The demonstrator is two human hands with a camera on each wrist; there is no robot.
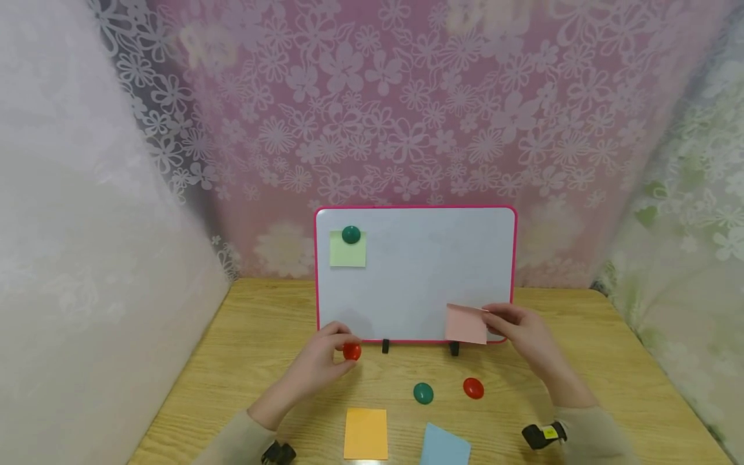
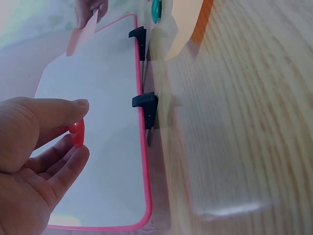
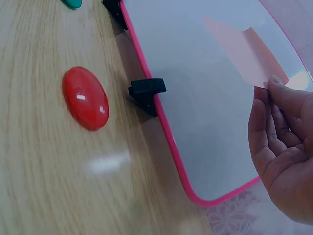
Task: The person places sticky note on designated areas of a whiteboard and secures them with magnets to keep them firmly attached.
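A: Where do we find the pink note [image 1: 465, 325]?

B: Seen from the head view, it sits at 9 o'clock from the right hand [image 1: 527, 336], which pinches its near edge between thumb and fingers. We have it in front of the 4 o'clock part of the whiteboard [image 1: 409, 278]; we cannot tell whether the two touch.

A: And the left hand [image 1: 321, 361]?

B: We see it holding a red magnet [image 1: 351, 352] on its 3 o'clock side, thumb and fingertips narrowed on the rim, near the board's 8 o'clock corner. From there the pink note is well apart, towards 3 o'clock.

A: What do we have around them?

B: A loose red magnet [image 1: 473, 388] lies at 8 o'clock from the right hand, with a green magnet [image 1: 423, 393] at 9 o'clock from that. From the left hand, we find an orange note [image 1: 365, 434] at 5 o'clock and a blue note [image 1: 445, 447] at 4.
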